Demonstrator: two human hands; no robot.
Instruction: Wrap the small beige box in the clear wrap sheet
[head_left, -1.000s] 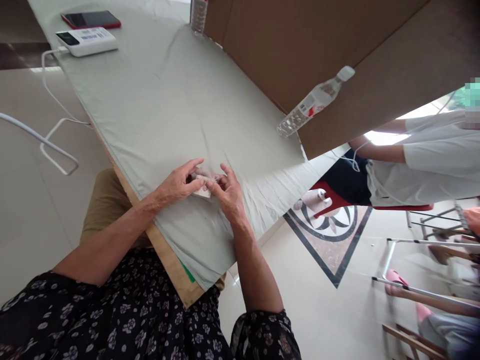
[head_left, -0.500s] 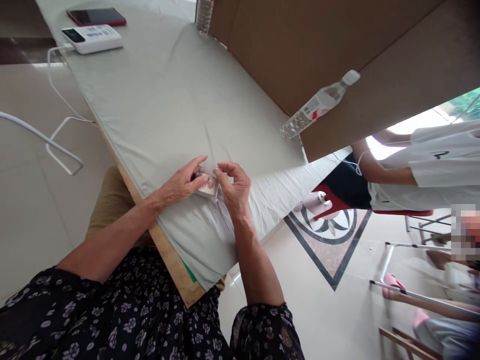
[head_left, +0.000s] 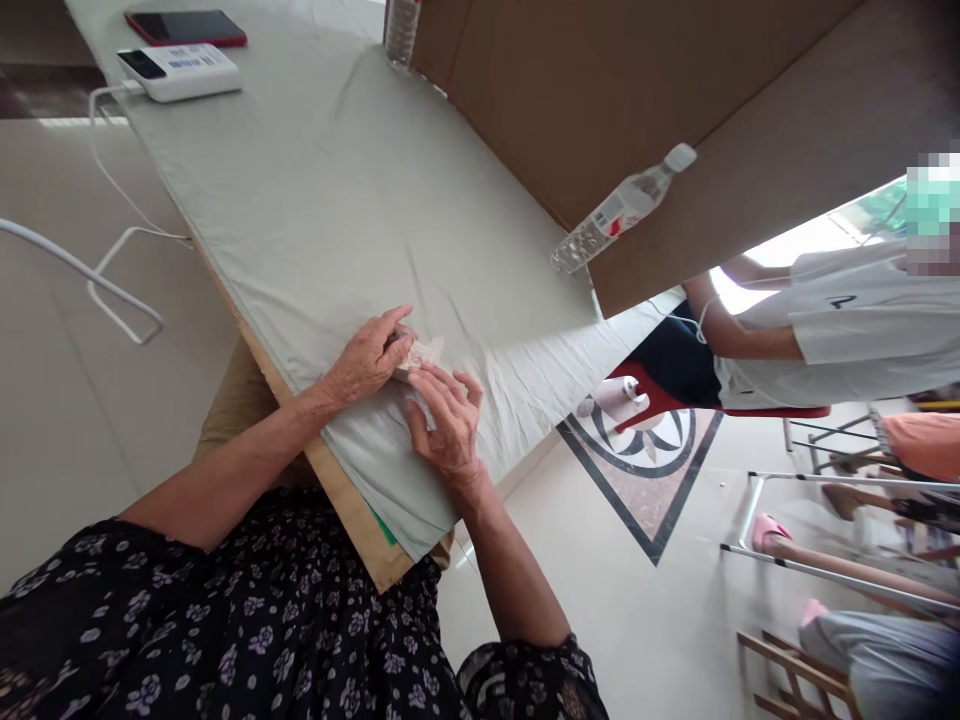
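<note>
A small whitish box or packet with faint reddish print (head_left: 424,353) lies on the cloth near the table's front corner. What it is exactly I cannot make out. My left hand (head_left: 369,358) holds it from the left, thumb laid on top and fingers curved round its far side. My right hand (head_left: 448,418) is on the near right side. Its fingers are stretched out and loosely apart, with the fingertips touching the box's near edge. Part of the box is hidden under both hands.
A pale cloth (head_left: 315,200) covers the table. At the far left are a phone (head_left: 186,28) and a white power bank (head_left: 180,72) with a cable. A plastic bottle (head_left: 622,210) stands by a cardboard panel (head_left: 600,90). A person in a white shirt (head_left: 847,320) sits on the right.
My right hand has left its pinch at the box's right edge, moved down nearer to me and stretched its fingers. My left hand stays on the box. The whole view has shifted slightly.
</note>
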